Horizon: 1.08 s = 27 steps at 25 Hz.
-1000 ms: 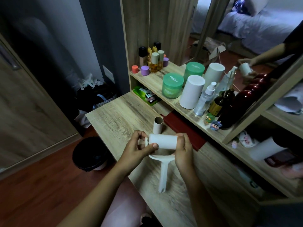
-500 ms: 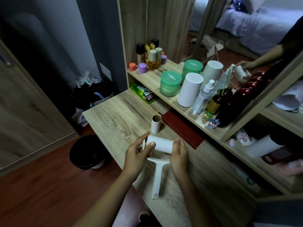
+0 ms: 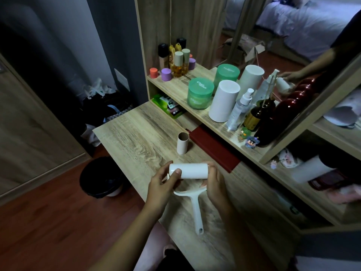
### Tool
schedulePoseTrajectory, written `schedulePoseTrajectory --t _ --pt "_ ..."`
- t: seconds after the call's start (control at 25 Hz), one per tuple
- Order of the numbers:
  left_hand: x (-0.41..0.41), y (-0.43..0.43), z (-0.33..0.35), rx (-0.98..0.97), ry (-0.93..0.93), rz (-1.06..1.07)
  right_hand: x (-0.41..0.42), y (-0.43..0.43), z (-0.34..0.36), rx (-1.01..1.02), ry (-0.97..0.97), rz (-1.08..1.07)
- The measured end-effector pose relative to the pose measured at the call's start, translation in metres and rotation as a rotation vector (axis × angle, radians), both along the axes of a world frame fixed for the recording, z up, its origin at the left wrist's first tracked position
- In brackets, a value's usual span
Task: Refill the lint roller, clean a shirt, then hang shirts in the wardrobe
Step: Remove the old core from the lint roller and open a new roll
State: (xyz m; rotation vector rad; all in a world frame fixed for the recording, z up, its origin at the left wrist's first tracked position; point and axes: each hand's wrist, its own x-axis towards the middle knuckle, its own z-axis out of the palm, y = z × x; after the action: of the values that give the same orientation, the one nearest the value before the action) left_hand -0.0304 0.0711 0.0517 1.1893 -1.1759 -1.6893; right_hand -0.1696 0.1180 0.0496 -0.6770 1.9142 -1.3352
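Between the two hands, just over the tabletop (image 3: 136, 137): a fresh roll going onto the lint roller.

The left hand (image 3: 162, 184) pinches the left end of the white roll (image 3: 190, 171), thumb on its front. The right hand (image 3: 214, 182) grips the lint roller (image 3: 196, 210) at the roll's right end, its handle hanging toward the person. Beyond the hands an empty cardboard tube (image 3: 183, 143) stands upright, so the old core looks removed and the refill nearly done. Whether the roll is fully seated I cannot tell, and cleaning and hanging the shirts remain. Since half a second ago the grips have hardly changed: the left forefinger, then stretched out, is now tucked behind the roll, and the tube has stayed put.
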Motion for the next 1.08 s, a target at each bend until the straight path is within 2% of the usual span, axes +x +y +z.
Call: schedulePoseTrajectory --t 0.2,0.4,0.72,0.92,1.08 --pt "-0.006 0.007 -0.010 0.151 0.107 0.153 0.009 0.003 -0.003 -0.091 -0.063 0.012" --pt "-0.004 -0.003 -0.019 0.187 0.035 0.072 0.010 0.004 -0.014 -0.017 0.057 -0.055" --pt "-0.005 -0.006 -0.025 0.297 0.070 0.148 -0.001 0.005 -0.020 0.065 0.116 0.049" --pt "-0.001 -0.006 -0.028 0.442 0.154 0.317 -0.014 0.014 -0.024 0.206 0.227 0.214" --pt "0.006 -0.008 -0.030 0.453 0.167 0.361 -0.019 0.017 -0.057 0.296 0.385 0.336"
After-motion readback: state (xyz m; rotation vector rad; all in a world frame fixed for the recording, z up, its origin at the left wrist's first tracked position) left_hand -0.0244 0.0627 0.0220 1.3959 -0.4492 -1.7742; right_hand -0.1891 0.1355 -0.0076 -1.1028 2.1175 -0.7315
